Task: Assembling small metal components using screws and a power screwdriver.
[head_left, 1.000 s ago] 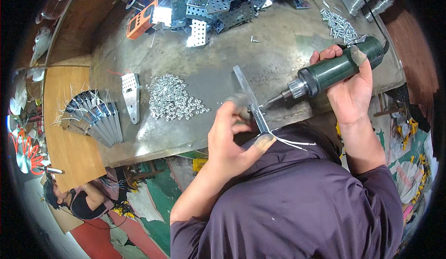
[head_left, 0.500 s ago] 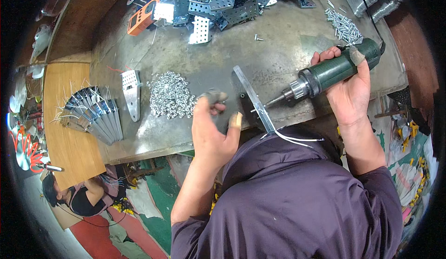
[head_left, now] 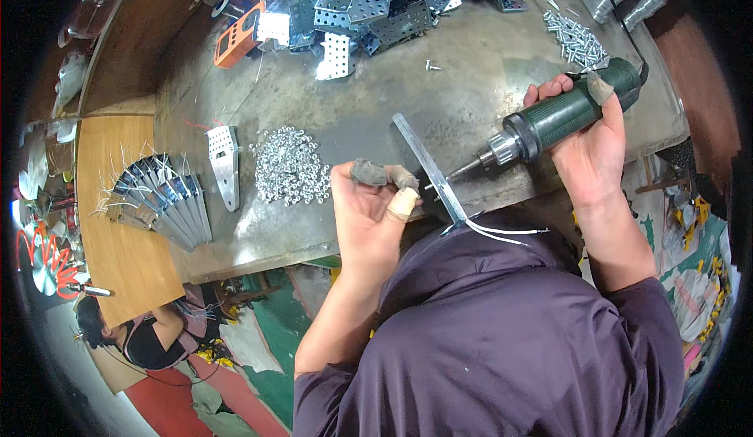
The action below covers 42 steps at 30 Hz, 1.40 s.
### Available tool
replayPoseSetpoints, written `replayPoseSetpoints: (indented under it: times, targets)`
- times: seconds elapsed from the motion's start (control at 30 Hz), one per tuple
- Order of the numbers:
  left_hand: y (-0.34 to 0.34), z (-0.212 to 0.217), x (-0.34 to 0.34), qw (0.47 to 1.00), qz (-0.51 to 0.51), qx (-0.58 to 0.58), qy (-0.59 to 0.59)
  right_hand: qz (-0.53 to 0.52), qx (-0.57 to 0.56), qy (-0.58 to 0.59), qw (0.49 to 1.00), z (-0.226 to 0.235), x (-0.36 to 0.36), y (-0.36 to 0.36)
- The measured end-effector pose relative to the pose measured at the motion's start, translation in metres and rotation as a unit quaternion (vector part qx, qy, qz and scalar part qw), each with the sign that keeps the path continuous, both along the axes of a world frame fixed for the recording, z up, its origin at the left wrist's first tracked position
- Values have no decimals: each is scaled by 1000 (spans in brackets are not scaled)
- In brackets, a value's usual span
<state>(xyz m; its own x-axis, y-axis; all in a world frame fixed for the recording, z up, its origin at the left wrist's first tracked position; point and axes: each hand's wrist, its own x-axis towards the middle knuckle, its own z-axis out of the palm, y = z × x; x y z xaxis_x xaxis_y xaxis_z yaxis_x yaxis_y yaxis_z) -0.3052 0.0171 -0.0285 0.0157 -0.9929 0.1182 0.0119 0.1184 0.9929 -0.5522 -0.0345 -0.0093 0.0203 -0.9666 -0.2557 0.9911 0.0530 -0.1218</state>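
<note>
My right hand (head_left: 590,154) is wrapped round a dark green electric screwdriver (head_left: 576,115), whose bit slants down left to a narrow metal bar (head_left: 423,158). The bar stands on edge near the front of the table, and white wires (head_left: 502,234) come out of its near end. Short screw ends stick out of its left side. Just beside them, my left hand (head_left: 369,217) has thumb and forefinger closed in a pinch. Whatever is between those tips is too small or hidden. Worn coverings wrap several fingertips. Left of this hand lies a heap of small nuts (head_left: 290,166).
A perforated metal plate (head_left: 225,170) and a fan of wired grey strips (head_left: 169,202) lie left. Bent perforated plates (head_left: 369,5) and an orange device (head_left: 238,38) are at the back. Screws (head_left: 576,38) pile at back right. Another person (head_left: 145,335) is at lower left.
My left hand has moved slightly right toward the screw ends, and its thumb and forefinger have come together. The right hand, screwdriver and bar stay nearly in place.
</note>
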Motion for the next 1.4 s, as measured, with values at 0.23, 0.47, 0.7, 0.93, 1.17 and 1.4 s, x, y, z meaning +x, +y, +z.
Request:
replayPoseSetpoints:
  times: [0.23,0.47,0.7,0.93,1.17,1.4]
  targets:
    - [-2,6,0,875,-91,245,407,13,-3,-21,1000,-3,3,-1]
    - [1,8,-8,891,-75,219,390,19,-23,-19,999,-7,2,-4]
    - [3,9,-13,936,-50,142,319,14,-20,-23,999,-7,1,-1]
    - [10,6,-16,994,22,-100,-36,17,-29,-12,999,-8,2,0]
    - [14,9,-8,997,47,-44,-43,17,-38,-24,999,-11,2,1]
    - [14,6,-7,982,46,-113,-144,13,-32,-30,999,-9,4,2]
